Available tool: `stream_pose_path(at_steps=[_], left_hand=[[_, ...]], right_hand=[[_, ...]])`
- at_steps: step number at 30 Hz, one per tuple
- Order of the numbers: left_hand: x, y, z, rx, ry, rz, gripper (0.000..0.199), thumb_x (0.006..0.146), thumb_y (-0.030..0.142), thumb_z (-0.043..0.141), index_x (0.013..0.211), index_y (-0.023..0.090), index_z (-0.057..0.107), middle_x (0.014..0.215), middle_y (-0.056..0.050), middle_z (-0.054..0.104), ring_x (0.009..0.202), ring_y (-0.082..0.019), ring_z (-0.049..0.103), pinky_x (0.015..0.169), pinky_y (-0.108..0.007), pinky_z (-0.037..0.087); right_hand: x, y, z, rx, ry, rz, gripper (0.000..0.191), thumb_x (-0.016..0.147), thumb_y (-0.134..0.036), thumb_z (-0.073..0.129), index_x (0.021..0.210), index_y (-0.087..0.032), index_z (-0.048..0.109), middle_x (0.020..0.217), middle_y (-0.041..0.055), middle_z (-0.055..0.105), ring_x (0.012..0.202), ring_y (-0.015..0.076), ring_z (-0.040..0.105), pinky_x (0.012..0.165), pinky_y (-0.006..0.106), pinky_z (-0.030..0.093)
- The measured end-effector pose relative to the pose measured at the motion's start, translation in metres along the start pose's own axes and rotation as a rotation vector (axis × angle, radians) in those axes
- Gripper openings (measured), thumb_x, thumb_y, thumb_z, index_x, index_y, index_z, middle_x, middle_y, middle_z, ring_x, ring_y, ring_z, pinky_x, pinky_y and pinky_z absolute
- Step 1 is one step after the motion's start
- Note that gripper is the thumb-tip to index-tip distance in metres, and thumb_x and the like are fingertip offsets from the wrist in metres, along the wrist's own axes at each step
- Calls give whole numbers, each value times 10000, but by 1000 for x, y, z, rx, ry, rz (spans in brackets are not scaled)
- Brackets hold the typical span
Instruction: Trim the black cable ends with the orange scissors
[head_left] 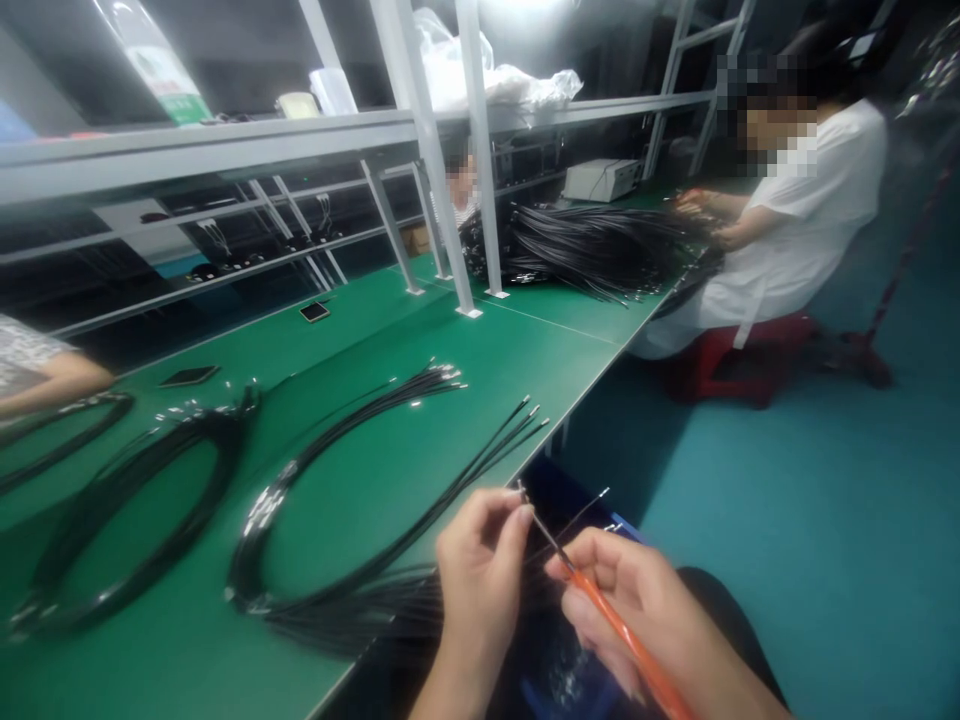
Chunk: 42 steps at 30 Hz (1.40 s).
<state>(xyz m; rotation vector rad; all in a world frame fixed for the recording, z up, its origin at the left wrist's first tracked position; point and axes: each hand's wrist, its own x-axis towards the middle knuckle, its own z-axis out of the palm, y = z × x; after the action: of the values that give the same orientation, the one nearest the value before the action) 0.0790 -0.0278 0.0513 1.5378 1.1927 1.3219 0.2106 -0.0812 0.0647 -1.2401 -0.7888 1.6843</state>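
Note:
My left hand (484, 555) is closed in a pinch on a small silver-tipped cable end (521, 488), beyond the table's front edge. Closed around an orange-handled hand tool (619, 630) is my right hand (626, 595); the tool's thin metal tip reaches up to the left fingertips. Its exact kind is hard to make out. Beneath both hands hang several dark cables, partly hidden by them. Close by on the left, a bundle of black cables (259, 540) with silver ends curves across the green table (360, 470) and runs over its edge.
Another coil of black cables (202, 480) lies to the left, near a person's arm (75, 378). Two phones (315, 311) rest on the table. Shelf posts (480, 150) rise from it. Farther off, a co-worker in white (810, 210) sits by a large cable pile (585, 245). Below is a blue bin (555, 690).

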Motion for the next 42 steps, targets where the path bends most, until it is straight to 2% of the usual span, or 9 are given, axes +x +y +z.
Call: stream_pose_path(at_steps=[7,12,20,23,26,31,33,35,42], left_hand=[[-5,-1,1,180,29,169,52,811,150,604,792,190,632,732,17,638,659,-132,591,616,-207,453],[-4,-2,3,202,6,184,68,819,142,588,779,188,619,723,20,631,651,-129,588,605,-205,446],[-5,-3,5,206,3,201,75,820,135,587,783,194,613,720,30,619,644,-117,574,605,-196,440],[-5,-4,4,231,-2,189,75,829,146,578,781,191,613,714,27,615,635,-119,570,599,-201,438],[-3,-7,4,259,-22,146,56,841,168,579,810,190,620,731,19,627,643,-127,577,607,-211,439],[2,-6,5,138,-153,31,82,846,179,593,885,207,659,837,4,664,766,-151,614,701,-229,464],[3,-3,5,67,-211,-11,99,836,167,603,885,214,675,856,4,670,797,-155,618,720,-232,465],[3,2,6,30,-230,-26,68,820,158,622,814,204,671,787,15,657,738,-143,607,677,-221,456],[-3,7,10,144,-190,115,90,796,119,631,746,194,626,695,33,589,634,-116,539,590,-207,409]], right_hand=[[6,-10,7,-70,59,15,154,706,-150,661,832,-118,579,608,-16,554,375,26,385,344,154,286],[6,-11,7,-105,55,20,143,755,-172,638,868,-116,570,607,-27,548,392,32,412,359,153,319],[8,-5,3,-108,21,1,141,772,-235,646,810,-136,553,585,-48,521,324,16,361,323,170,249],[5,-4,2,-128,18,-13,127,775,-239,640,812,-142,567,576,-46,523,360,28,379,351,173,275],[1,-1,0,-180,127,-83,145,729,-212,675,827,-142,595,613,-16,575,491,69,479,450,177,363],[5,2,-7,-42,366,-263,358,668,-312,758,945,-181,574,733,-6,607,641,109,556,578,191,452],[9,1,-9,2,385,-332,432,634,-312,795,977,-196,560,762,-8,608,683,114,572,607,183,467],[12,0,-11,46,372,-381,466,638,-302,802,1014,-213,541,798,-7,613,693,108,575,595,169,464],[18,6,-10,188,325,-459,397,718,-267,755,1030,-241,512,829,-19,618,627,58,540,559,131,445]])
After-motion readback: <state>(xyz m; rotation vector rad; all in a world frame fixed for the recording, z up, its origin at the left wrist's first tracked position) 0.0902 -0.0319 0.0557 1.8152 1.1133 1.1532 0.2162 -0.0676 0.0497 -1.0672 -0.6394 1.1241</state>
